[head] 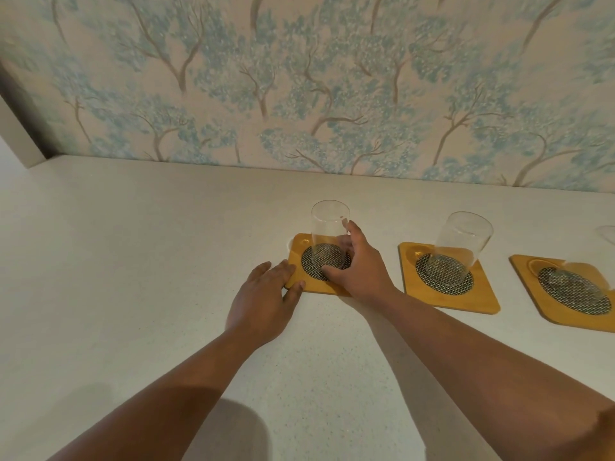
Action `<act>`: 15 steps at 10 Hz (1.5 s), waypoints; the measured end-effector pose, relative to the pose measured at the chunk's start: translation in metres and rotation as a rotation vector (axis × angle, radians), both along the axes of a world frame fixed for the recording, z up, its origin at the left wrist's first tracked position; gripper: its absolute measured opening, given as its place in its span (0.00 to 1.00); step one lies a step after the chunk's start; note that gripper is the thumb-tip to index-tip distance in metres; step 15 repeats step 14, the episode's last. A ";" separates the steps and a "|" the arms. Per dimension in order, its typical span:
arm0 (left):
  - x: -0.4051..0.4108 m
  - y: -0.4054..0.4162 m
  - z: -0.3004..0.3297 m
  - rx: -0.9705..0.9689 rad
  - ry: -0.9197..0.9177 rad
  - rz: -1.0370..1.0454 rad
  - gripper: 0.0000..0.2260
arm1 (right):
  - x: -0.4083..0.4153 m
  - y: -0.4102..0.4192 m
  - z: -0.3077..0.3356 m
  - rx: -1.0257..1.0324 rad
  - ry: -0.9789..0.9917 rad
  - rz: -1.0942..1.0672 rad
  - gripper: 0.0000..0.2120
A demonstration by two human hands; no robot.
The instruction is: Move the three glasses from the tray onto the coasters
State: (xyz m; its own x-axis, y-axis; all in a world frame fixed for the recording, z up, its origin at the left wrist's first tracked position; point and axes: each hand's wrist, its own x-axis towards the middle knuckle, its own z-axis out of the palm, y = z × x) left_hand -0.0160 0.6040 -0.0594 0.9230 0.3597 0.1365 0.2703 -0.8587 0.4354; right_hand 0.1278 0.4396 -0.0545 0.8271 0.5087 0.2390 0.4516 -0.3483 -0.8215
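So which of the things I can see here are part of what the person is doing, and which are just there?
Part of the job:
- three clear glass tumblers: left, middle, right, mostly cut off
- three square wooden coasters with woven round insets
- left hand, right hand

Just there:
- pale speckled counter
- tree-patterned wallpaper

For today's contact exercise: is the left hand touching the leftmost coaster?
Touching. The head view shows the left hand with fingertips resting on the leftmost coaster's near-left corner.
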 end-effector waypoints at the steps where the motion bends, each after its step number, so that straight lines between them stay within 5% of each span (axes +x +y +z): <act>1: 0.000 0.000 0.001 0.010 0.010 -0.002 0.29 | 0.000 0.000 0.000 -0.021 -0.021 -0.004 0.51; 11: 0.000 -0.001 -0.002 0.010 -0.024 0.005 0.28 | -0.009 -0.002 0.004 -0.031 -0.028 -0.016 0.55; 15: -0.007 -0.008 0.005 0.251 -0.152 -0.020 0.32 | -0.038 -0.027 0.008 -0.028 -0.112 -0.050 0.53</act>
